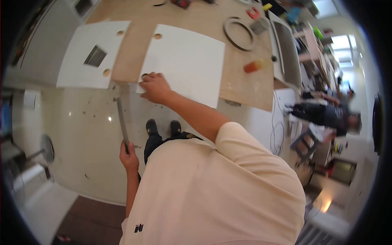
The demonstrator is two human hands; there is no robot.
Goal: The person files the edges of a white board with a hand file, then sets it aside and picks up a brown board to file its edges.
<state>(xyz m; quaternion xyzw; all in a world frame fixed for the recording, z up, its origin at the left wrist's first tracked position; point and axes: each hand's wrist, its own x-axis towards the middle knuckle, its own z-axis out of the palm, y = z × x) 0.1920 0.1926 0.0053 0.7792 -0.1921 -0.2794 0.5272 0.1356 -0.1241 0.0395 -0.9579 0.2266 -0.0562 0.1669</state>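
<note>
Left hand (129,157): low beside the body, off the near edge of the surface (127,65). Grip closed round the dark end of a long flat bar (122,118).
Bar: points toward the near edge, over the floor (90,134), apart from both panels. A careless wrist swing could nick a panel edge; a slack grip could drop it close to the shoes (152,127).
Right hand (156,89): over the near left corner of the first panel (188,61), fingers slightly bent, just beside a dark round spot (145,75). Cannot tell whether the grip pinches the board or only presses down.
First panel: flat on the surface, seems to jut past its near edge. Heavy pressure on the overhang could tip or skid it.
Second panel (75,67): at the near left corner, apparently well past the left edge. A knock there could unbalance it and send the grey piece (95,56) on it sliding.
Cable (272,134): loops below the near right corner; a snag for feet.
Bottle (254,66): toward the right edge. First panel shoved that way could topple it; possible spill.
Coil (227,36): beyond the first panel, also in reach of such a shove.
Tools (181,4): at the far edge, well apart from both hands; small risk.
</note>
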